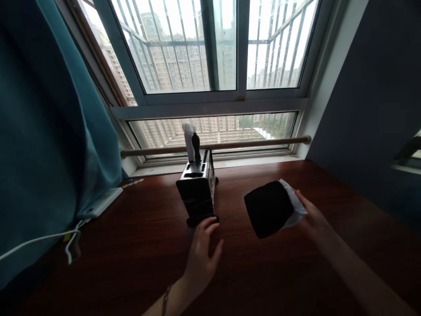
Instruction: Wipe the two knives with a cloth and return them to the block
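Note:
A knife block (196, 193) with a black front and a slotted top stands on the brown wooden table. From its top rise a black handle (196, 147) and a white handle-like piece (189, 139). My left hand (203, 254) rests at the block's foot, fingertips touching or just over its black base edge, with thumb apart. To the right, my right hand (309, 213) grips the white side of a black-and-white cloth-like piece (269, 208) above the table. Its fingers are mostly hidden behind that piece. What exactly the piece is, I cannot tell.
A white power strip (101, 203) with a white cable (36, 240) lies at the left, beside a teal curtain (42, 131). A barred window (241, 48) and a horizontal rail (263, 143) are behind the table. A dark wall (362, 131) borders the right side.

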`<state>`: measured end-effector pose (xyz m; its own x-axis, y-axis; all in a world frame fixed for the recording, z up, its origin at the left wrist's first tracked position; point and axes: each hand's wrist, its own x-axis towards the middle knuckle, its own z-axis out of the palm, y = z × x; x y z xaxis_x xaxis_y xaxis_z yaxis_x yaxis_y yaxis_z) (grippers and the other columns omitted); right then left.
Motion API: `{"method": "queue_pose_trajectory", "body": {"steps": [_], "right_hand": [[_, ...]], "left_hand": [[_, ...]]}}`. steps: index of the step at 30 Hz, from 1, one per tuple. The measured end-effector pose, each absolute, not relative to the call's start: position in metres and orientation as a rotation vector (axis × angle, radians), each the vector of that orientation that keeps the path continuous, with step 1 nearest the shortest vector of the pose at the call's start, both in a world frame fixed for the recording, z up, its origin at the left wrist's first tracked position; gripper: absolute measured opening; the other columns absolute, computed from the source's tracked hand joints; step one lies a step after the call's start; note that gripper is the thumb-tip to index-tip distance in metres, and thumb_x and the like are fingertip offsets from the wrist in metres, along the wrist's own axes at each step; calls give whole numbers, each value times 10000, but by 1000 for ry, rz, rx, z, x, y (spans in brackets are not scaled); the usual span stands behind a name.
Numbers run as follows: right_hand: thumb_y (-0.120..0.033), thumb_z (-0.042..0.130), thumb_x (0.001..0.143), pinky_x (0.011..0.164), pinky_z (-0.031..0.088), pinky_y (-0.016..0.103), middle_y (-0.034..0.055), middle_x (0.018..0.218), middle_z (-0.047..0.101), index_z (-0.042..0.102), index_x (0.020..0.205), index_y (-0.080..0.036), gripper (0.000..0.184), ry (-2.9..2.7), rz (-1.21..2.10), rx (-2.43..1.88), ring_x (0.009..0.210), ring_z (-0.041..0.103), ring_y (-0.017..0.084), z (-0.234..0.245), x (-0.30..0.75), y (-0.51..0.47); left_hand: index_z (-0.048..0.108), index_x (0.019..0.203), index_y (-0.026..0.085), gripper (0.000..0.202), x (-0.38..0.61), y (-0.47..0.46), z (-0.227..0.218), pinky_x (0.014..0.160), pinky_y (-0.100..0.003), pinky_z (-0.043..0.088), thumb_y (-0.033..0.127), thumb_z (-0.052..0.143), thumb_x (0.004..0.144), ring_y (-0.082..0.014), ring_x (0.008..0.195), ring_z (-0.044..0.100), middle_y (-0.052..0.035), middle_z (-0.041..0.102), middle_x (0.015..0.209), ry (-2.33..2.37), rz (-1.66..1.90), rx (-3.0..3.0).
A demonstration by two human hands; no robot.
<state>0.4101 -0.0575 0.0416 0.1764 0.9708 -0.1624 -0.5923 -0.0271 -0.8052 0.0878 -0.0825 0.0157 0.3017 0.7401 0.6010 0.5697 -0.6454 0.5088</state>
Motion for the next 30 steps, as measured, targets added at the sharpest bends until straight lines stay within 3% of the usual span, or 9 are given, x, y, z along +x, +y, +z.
{"method": "queue_pose_trajectory", "body": {"steps": [2, 5, 10, 13, 15, 18, 24, 28, 30], "right_hand": [[-474, 446, 885, 817, 493, 346, 123, 1088, 619, 498, 1145, -157, 414, -405, 1487, -941, 958, 603, 231, 26, 408, -76], [-424, 599, 802, 756, 503, 346, 152, 1070, 600, 450, 1100, -146, 434, -484, 1476, -1246, 902, 614, 242, -6, 405, -99], [-363, 649, 724, 778, 459, 389, 120, 980, 584, 449, 1132, -142, 505, -1246, 729, -1754, 881, 586, 263, -26, 396, -114], [-413, 599, 770, 689, 436, 370, 80, 854, 595, 540, 982, -164, 332, -1571, 270, -1991, 761, 584, 249, -16, 390, -117], [-369, 607, 760, 602, 413, 340, 54, 717, 599, 565, 814, -173, 208, -1618, 321, -2094, 655, 582, 234, -9, 387, -116], [-268, 582, 743, 644, 409, 331, 58, 692, 628, 588, 668, -179, 116, -1589, 547, -1968, 691, 596, 234, -1, 385, -112], [-331, 580, 746, 634, 471, 297, 56, 815, 629, 541, 901, -170, 227, -756, 1403, -1259, 708, 605, 186, 2, 386, -122], [-367, 578, 742, 659, 487, 335, 125, 1066, 572, 461, 1117, -156, 447, -1030, 763, -1707, 799, 608, 224, -15, 393, -132], [-400, 532, 785, 699, 472, 344, 118, 1040, 585, 422, 1177, -147, 479, -1234, 499, -1857, 770, 612, 220, -23, 397, -135]], "left_hand": [[390, 1222, 220, 402, 93, -97, 1, 1028, -400, 349, 141, 462, 834, -214, 1254, 345, -100, 361, 1327, 1049, 889, 2504], [398, 1228, 212, 402, 101, -103, -8, 1049, -409, 333, 146, 449, 834, -220, 1280, 309, -95, 365, 1336, 913, 596, 2573], [460, 1185, 194, 390, 127, -104, -7, 1030, -472, 329, 201, 523, 800, -276, 1233, 348, -107, 416, 1290, 845, 473, 2611], [501, 1092, 174, 284, 136, -103, -5, 938, -429, 410, 204, 502, 810, -246, 1081, 467, -114, 484, 1149, 962, 563, 2452], [522, 984, 163, 175, 136, -100, -5, 831, -395, 457, 221, 466, 829, -212, 914, 528, -97, 522, 1004, 1043, 604, 2281], [519, 862, 157, 137, 131, -89, -10, 703, -354, 482, 282, 475, 824, -178, 734, 552, -64, 551, 847, 1076, 634, 1910], [455, 967, 134, 181, 128, -62, -27, 675, -294, 520, 239, 373, 845, -162, 813, 635, -112, 575, 990, 1108, 700, 1581], [511, 917, 132, 160, 138, -53, -22, 693, -300, 503, 224, 415, 826, -165, 794, 625, -88, 600, 926, 1095, 712, 1683], [548, 878, 139, 135, 146, -54, -16, 743, -308, 480, 221, 472, 803, -171, 809, 607, -71, 612, 884, 1055, 700, 1785]]}}
